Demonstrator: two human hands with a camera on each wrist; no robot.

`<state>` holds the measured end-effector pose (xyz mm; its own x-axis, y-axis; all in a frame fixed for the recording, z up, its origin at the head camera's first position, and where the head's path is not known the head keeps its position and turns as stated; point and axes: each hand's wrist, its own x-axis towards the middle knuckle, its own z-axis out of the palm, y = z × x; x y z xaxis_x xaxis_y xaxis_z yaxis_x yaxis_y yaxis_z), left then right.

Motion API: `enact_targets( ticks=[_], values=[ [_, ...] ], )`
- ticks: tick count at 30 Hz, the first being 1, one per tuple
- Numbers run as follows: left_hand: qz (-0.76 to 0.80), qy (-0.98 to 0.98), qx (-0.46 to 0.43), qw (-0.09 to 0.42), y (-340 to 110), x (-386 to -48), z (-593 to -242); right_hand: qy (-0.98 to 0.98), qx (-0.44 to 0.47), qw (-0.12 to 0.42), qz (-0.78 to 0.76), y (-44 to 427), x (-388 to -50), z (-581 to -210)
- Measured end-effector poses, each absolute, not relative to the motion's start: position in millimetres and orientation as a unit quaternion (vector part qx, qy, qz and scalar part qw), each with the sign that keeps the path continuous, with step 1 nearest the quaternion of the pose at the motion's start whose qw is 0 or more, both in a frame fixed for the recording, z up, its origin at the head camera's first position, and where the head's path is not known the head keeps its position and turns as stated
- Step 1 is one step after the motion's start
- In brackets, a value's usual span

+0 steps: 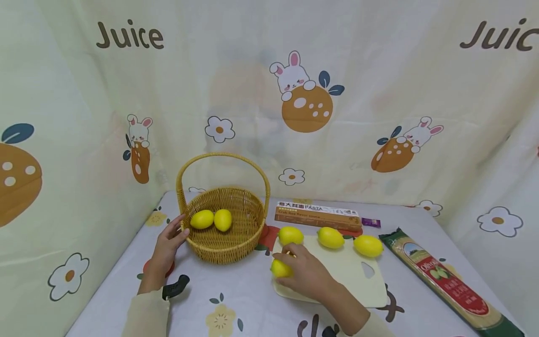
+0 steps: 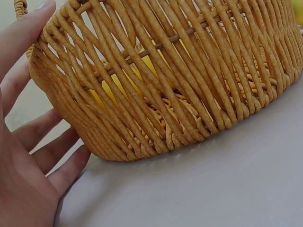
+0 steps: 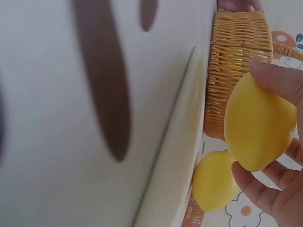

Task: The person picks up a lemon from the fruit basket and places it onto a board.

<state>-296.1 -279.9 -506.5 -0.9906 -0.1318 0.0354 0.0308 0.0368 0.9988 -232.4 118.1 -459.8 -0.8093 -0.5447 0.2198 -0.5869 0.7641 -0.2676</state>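
Wicker basket (image 1: 224, 252) sits at ten o'clock from cream cutting board (image 1: 351, 278). Left hand (image 1: 168, 239) at basket's nine, fingers spread, touching its side. Right hand (image 1: 306, 275) over board's nine o'clock edge, thumb and fingertips pinching yellow lemon (image 1: 280, 268). Three more lemons (image 1: 330, 238) line board's far side, eleven to two. Two lemons (image 1: 202, 219) inside basket, toward nine.

From my position, a cream printed rear curtain (image 1: 244, 93) hung beyond the fingers (image 1: 180, 237), with "Juice" lettering (image 1: 130, 36) high above them. A similar left curtain (image 1: 63, 154) and right curtain (image 1: 501, 159) flanked them. A white patterned tablecloth (image 1: 252, 299) lay below, softly lit.
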Motion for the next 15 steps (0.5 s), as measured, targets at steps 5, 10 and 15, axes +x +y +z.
enact_targets(
  ticks=[5, 10, 15],
  values=[
    [-0.696, -0.715, 0.038, 0.054, -280, -295, -508, -0.942, 0.292, 0.052, 0.157, 123, -230, -464],
    [-0.696, -0.715, 0.037, 0.056, -280, -297, -508, -0.946, 0.281, 0.047, 0.153, 127, -230, -466],
    [-0.695, -0.716, 0.029, 0.061, -281, -298, -507, -0.95, 0.272, 0.051, 0.144, 130, -233, -469]
  ],
)
